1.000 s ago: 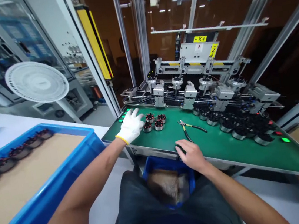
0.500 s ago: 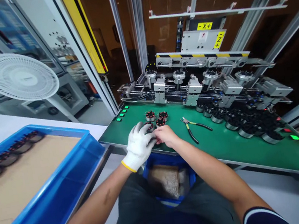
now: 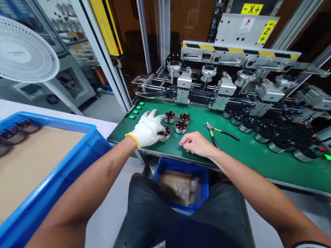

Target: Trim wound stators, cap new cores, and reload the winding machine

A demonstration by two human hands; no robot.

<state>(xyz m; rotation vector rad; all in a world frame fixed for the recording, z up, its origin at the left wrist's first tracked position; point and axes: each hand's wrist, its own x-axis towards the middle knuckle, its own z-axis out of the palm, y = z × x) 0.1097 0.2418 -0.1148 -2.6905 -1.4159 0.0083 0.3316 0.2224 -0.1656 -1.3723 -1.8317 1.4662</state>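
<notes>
- Below the tabletop's front edge, the bin (image 3: 206, 178) shows its blue walls and brown card; the clear bag beside the card is hard to make out.
- The right hand (image 3: 183, 143), bare, has thumb and fingers pinched together on a faint wire (image 3: 174, 140), just over the front edge of the tabletop (image 3: 284, 172). It has drawn right, apart from the left hand, which it met half a second ago.
- The left hand (image 3: 153, 128), gloved, has its fingers apart, some touching the motor (image 3: 166, 133). Its thumb is hidden, so I cannot tell whether it clamps.
- This motor sits near the front edge, toward the left corner, partly covered by the glove; the wire runs from it to the right hand.
- Three other motors (image 3: 181, 126) stand close behind and to its right.
- The pliers (image 3: 210, 128) lie open right of them; the right forearm hides one handle's end.
- The blue tray (image 3: 75, 166) at left, cut off by the view, holds a row of motors.
- Black-topped parts (image 3: 276, 136) crowd the tabletop's right half, too packed to count.
- The machine (image 3: 223, 86) stands along the back edge.
- The fan (image 3: 11, 51) is beyond the tray.
</notes>
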